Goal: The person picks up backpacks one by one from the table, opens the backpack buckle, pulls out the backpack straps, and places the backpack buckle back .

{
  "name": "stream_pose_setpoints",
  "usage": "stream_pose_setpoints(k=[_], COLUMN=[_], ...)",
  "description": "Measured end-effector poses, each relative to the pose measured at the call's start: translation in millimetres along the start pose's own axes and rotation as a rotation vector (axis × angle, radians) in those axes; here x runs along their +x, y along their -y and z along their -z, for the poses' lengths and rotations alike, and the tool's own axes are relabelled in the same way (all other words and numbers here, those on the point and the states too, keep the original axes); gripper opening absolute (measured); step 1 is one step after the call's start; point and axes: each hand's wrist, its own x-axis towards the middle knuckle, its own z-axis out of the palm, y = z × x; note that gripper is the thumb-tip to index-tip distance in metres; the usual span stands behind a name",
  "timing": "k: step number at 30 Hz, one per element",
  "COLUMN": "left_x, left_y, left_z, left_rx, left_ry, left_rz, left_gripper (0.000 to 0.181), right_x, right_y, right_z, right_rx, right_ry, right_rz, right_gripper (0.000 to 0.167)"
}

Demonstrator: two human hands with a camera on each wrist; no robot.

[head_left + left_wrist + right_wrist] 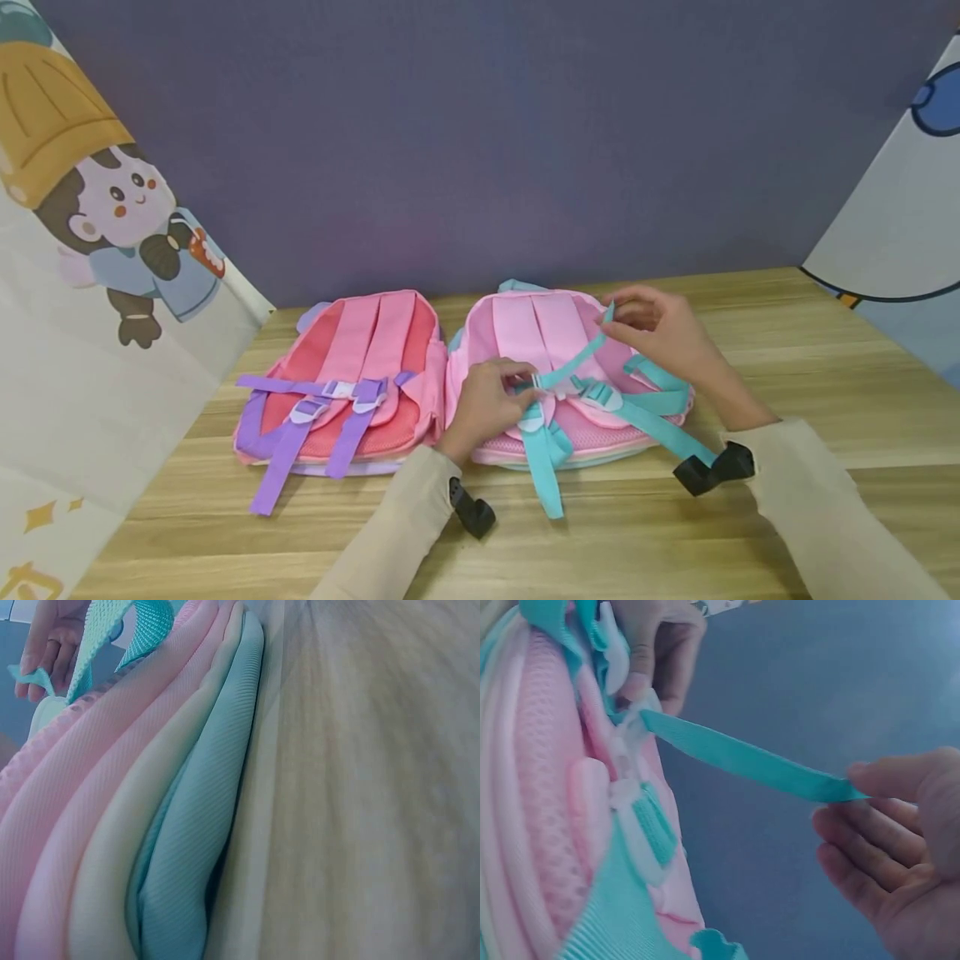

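Observation:
A light pink backpack (517, 321) lies on the table, its straps facing up. My right hand (660, 329) pinches the end of a narrow teal strap (573, 365) between thumb and index finger. In the right wrist view that strap (742, 761) runs taut from a white buckle (630, 742) to the right hand (900, 840). With curled fingers, my left hand (491, 400) holds the white buckle (551, 385) at the strap's other end. Wider teal straps (542, 467) hang over the bag's lower edge. The left wrist view mostly shows the bag's layered side (112, 795).
A coral-pink backpack (431, 375) with purple straps (277, 467) lies directly left, touching the light pink one. Its white buckle (341, 389) is fastened across the straps. Both rest on a wood-grain table (600, 542). Behind stands a dark grey-blue panel (480, 150).

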Motion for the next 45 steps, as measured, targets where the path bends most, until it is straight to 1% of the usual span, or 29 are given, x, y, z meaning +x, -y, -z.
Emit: stream_pose_setpoints(k=[3, 7, 9, 11, 14, 19, 26, 29, 34, 38, 42, 45], left_x=[-0.4, -0.4, -0.4, -0.1, 0.2, 0.1, 0.4, 0.6, 0.9, 1.1, 1.3, 1.4], left_y=[-0.3, 0.0, 0.1, 0.3, 0.3, 0.0, 0.5, 0.8, 0.1, 0.3, 1.7, 2.9], left_z=[0.0, -0.4, -0.6, -0.7, -0.6, 0.2, -0.4, -0.5, 0.3, 0.2, -1.0, -1.8], left_rx=[-0.002, -0.006, -0.007, -0.005, 0.000, 0.000, -0.004, -0.009, 0.000, 0.013, 0.018, 0.019], left_ry=[0.000, -0.001, -0.001, -0.001, 0.002, 0.009, 0.007, 0.004, 0.007, 0.005, -0.002, -0.009], left_rz=[0.004, 0.007, 0.009, 0.009, 0.009, 0.017, 0.005, 0.001, -0.001, -0.013, -0.035, -0.046], left_gripper=[0.020, 0.020, 0.020, 0.020, 0.020, 0.021, 0.021, 0.021, 0.022, 0.022, 0.022, 0.023], right_x=[-0.4, -0.5, -0.4, -0.2, 0.6, 1.3, 0.7, -0.5, -3.2, -5.6, -7.5, -8.5], right_y=[-0.3, -2.8, -4.3, -5.5, -6.8, -8.2, -10.1, -9.3, -8.8, -9.2, -10.4, -12.5], right_z=[8.5, 19.4, 23.3, 25.1, 22.7, 11.3, -6.7, -17.2, -36.6, -50.4, -62.3, -70.2], right_rx=[0.010, 0.018, 0.001, -0.022, -0.040, -0.072, -0.147, -0.169, -0.166, -0.174, -0.209, -0.240], right_ry=[0.034, 0.043, 0.039, 0.038, 0.029, 0.056, 0.067, 0.100, 0.164, 0.196, 0.213, 0.220], right_rz=[0.019, 0.048, 0.052, 0.059, 0.066, 0.058, 0.109, 0.116, 0.147, 0.162, 0.173, 0.184], right_gripper=[0.023, 0.016, 0.014, 0.013, 0.013, 0.012, 0.015, 0.020, 0.030, 0.035, 0.037, 0.035])
